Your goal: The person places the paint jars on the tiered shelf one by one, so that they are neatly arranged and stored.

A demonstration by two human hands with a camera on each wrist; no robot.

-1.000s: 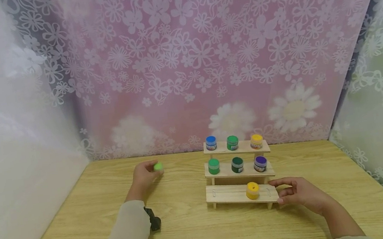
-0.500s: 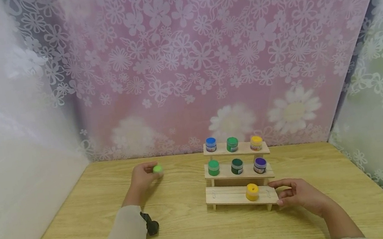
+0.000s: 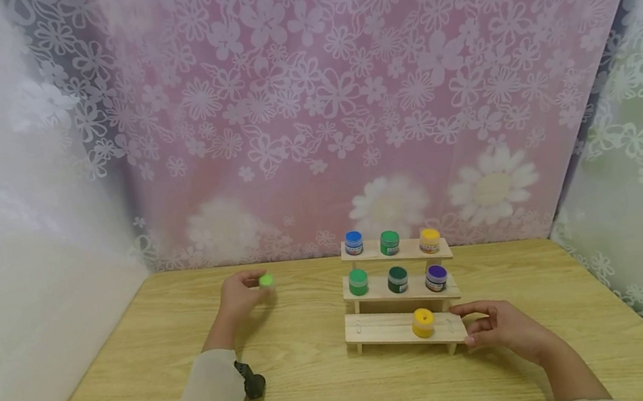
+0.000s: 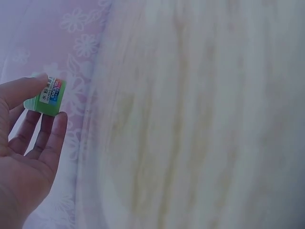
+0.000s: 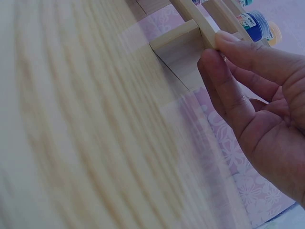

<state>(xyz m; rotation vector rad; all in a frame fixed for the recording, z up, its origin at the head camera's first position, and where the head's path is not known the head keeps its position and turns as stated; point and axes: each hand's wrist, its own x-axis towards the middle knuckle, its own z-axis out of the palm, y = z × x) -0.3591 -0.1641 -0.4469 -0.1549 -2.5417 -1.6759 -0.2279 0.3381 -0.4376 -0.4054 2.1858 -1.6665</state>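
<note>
My left hand (image 3: 241,297) pinches a small light-green paint jar (image 4: 53,98) between thumb and fingers; the left wrist view shows its printed label. In the head view the hand is over the left part of the table, apart from the three-step wooden rack (image 3: 385,328). At the rack's right end, my right hand (image 3: 502,327) grips the edge of the lowest step with thumb and fingers. On that step stands a yellow paint jar (image 3: 423,323). The middle step bears a green jar (image 3: 358,282), a dark-green jar (image 3: 397,279) and a purple jar (image 3: 436,277).
On the top step are a blue jar (image 3: 354,243), another green jar (image 3: 390,243) and another yellow jar (image 3: 429,241). The wood-grain table (image 3: 312,400) meets a pink floral backdrop (image 3: 299,128) behind, with pale sheets at both sides.
The left forearm has shifted slightly to the left and nearer, with the light-green jar still held. The right hand keeps its grip on the rack.
</note>
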